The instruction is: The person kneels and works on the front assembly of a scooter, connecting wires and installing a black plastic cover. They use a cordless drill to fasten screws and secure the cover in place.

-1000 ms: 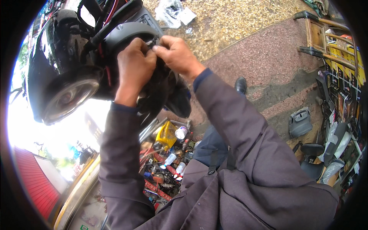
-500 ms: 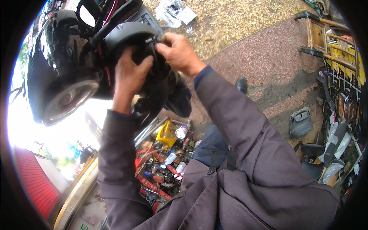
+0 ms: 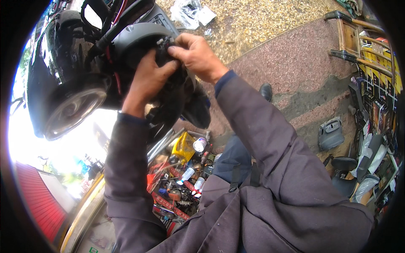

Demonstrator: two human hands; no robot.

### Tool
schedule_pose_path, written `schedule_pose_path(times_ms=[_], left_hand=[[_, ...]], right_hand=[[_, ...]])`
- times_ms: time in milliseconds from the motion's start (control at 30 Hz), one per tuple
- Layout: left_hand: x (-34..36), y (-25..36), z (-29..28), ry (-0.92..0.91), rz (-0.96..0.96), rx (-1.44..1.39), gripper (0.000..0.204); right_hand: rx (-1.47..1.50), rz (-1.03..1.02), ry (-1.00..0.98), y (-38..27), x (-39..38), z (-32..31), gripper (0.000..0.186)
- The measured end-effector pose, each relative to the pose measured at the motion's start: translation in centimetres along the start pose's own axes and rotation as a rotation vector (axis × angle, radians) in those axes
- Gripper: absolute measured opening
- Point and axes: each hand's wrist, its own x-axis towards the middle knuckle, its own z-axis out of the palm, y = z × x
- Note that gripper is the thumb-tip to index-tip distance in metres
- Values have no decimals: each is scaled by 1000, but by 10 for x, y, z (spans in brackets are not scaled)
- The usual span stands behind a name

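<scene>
At the upper left stands a black scooter (image 3: 55, 55) with a round headlight (image 3: 78, 111). Both hands are at its grey, curved cover (image 3: 139, 34). My left hand (image 3: 147, 80) reaches into the dark hollow under the cover, thumb pointing right; its fingertips are partly hidden, and it seems closed around something dark. My right hand (image 3: 198, 55) pinches thumb against finger at the cover's right edge, beside a small dark fitting (image 3: 163, 44) with a shiny bit. Exactly what lies between those fingertips is too small to make out.
Below the scooter lies a heap of tools and parts with a yellow container (image 3: 183, 145), a white can (image 3: 199, 144) and small bottles (image 3: 188, 173). A grey plastic housing (image 3: 331, 133) sits on the floor at right, near a wooden stool (image 3: 349, 40). A plastic bag (image 3: 185, 12) lies at the top.
My left hand has shifted right and slightly up, its thumb now close to my right hand. My right hand stays nearly in place, and more of the small dark fitting shows.
</scene>
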Motion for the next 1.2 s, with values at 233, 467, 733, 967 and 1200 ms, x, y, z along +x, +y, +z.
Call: schedule_pose_path(times_ms=[233,467,733,967,1200], left_hand=[[4,-5,-2,-46,-31,-133,34],[8,-10,2,22,43,-1,32],[8,-5,0,-14,-24,-108,30],[14,-3,15,91,-58,-111,26],[12,-15,17,171,63,89,29]], right_hand=[[324,220,70,6,-3,-12,11],[-214,10,75,5,-20,-12,10],[-689,-558,377,10,-35,23,9],[-903,-526,257,12,-50,40,36],[-812,-543,302,16,-61,23,22]])
